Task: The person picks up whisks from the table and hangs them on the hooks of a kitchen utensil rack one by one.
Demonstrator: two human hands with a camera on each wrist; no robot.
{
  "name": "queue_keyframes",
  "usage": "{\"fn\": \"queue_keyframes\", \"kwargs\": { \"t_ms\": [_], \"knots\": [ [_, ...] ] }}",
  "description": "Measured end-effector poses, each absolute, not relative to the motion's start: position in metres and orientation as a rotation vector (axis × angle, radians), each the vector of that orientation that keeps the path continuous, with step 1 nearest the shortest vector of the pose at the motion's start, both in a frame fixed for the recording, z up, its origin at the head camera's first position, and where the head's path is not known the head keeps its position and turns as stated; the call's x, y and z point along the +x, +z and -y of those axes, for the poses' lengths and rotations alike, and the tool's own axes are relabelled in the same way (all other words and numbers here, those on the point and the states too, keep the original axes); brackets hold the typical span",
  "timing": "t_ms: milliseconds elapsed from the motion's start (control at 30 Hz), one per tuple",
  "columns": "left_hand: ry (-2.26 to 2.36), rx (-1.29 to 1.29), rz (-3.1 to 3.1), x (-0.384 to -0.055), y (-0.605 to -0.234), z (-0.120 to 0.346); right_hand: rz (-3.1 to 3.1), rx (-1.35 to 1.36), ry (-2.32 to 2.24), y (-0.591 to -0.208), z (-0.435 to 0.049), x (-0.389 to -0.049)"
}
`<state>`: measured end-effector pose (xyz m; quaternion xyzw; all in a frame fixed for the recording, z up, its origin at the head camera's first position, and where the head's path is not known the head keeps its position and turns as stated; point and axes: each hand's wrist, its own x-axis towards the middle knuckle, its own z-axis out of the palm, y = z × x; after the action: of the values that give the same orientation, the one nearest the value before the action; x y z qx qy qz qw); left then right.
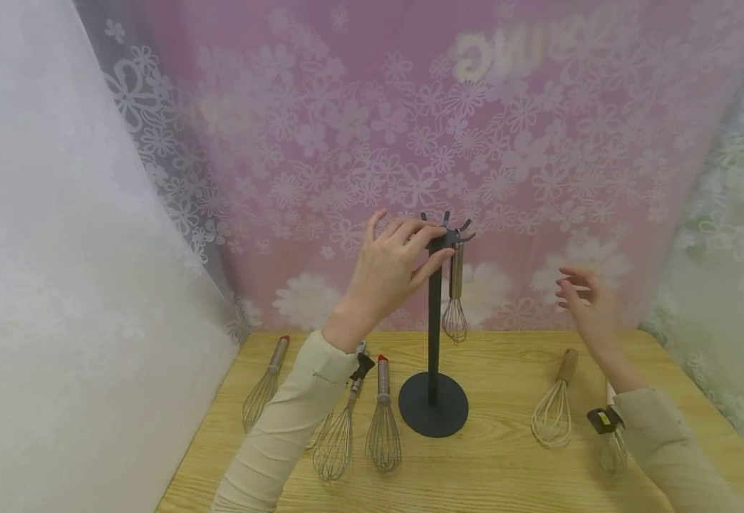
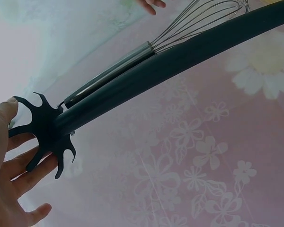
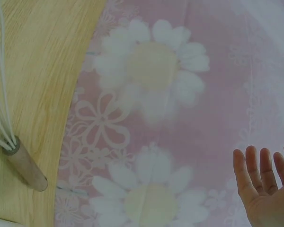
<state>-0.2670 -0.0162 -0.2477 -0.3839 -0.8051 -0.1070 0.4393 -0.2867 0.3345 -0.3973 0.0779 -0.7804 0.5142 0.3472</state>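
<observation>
At the top of a black utensil stand (image 1: pixel 434 313), my left hand (image 1: pixel 388 267) holds the hooked crown (image 2: pixel 47 125) between thumb and fingers. The thumb is at one hook's tip, and other fingers lie behind the crown. A small metal whisk (image 1: pixel 456 285) hangs from a hook on the stand's right side, wires down, along the pole. My right hand (image 1: pixel 593 313) is in the air right of the stand, fingers loosely bent and holding nothing. Below it, a wooden-handled whisk (image 1: pixel 553 413) with pale wires lies on the table.
On the wooden table (image 1: pixel 494 470), a steel whisk (image 1: pixel 383 420) lies left of the base, beside another whisk (image 1: pixel 336 438) partly behind my left sleeve. A further whisk (image 1: pixel 266 385) lies at far left. One white-handled whisk (image 1: pixel 612 452) is under my right wrist. A floral curtain (image 1: pixel 346 142) backs the table.
</observation>
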Motion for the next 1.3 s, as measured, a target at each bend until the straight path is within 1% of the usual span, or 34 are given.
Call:
{"fn": "queue_keyframes", "kwargs": {
  "t_ms": [500,733,1067,1300],
  "knots": [
    [-0.283,-0.959,1.994,-0.269,-0.251,0.017,2.103,0.094,1.31,-0.42,-0.352,-0.297],
    [-0.273,-0.953,1.999,-0.268,-0.251,0.016,2.186,0.058,1.253,-0.43,-0.359,-0.296],
    [-0.274,-0.946,1.989,-0.268,-0.252,0.016,2.263,0.035,1.262,-0.457,-0.374,-0.304],
    [-0.252,-0.937,1.974,-0.269,-0.252,0.016,2.412,0.009,1.088,-0.473,-0.385,-0.311]
  ]
}}
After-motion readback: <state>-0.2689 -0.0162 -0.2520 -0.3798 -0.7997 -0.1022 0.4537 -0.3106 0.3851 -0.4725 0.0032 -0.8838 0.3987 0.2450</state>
